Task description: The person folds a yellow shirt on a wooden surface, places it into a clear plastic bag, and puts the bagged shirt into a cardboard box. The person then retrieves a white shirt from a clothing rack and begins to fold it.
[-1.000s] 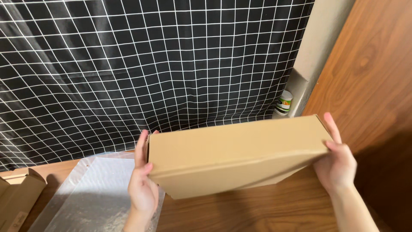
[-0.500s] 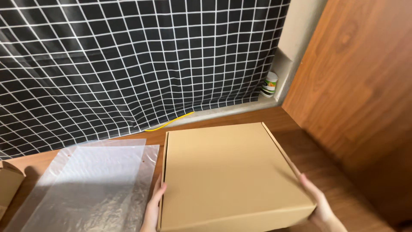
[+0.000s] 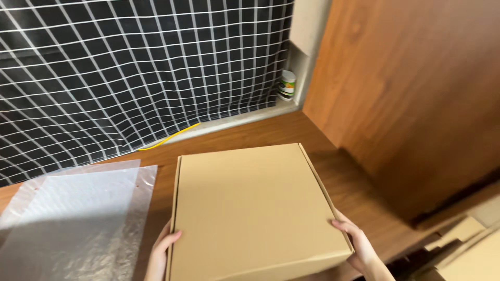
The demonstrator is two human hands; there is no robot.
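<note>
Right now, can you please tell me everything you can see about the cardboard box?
The cardboard box is flat, nearly square and plain brown, with no print showing. Its lid is closed, with a folded seam along the left edge. It lies level on the wooden table, right of a sheet of bubble wrap. The left hand grips its near left side, and the right hand holds its near right corner.
</note>
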